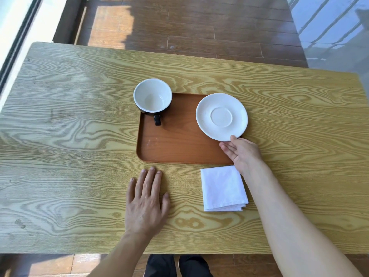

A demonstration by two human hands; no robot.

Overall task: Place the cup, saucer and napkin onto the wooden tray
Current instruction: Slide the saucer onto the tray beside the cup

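Note:
The reddish-brown wooden tray [175,148] lies in the middle of the table. A cup [152,97], black outside and white inside, stands empty in the tray's far left corner with its handle toward me. The white saucer [221,116] is over the tray's far right corner, and my right hand [242,154] pinches its near rim between thumb and fingers. A folded white napkin [223,188] rests on the table just in front of the tray's near right corner. My left hand [146,200] lies flat on the table, fingers spread, in front of the tray.
The light wooden table [69,136] extends well to either side of the tray. Beyond its far edge is a dark plank floor [189,27]. A window frame [18,37] runs along the left.

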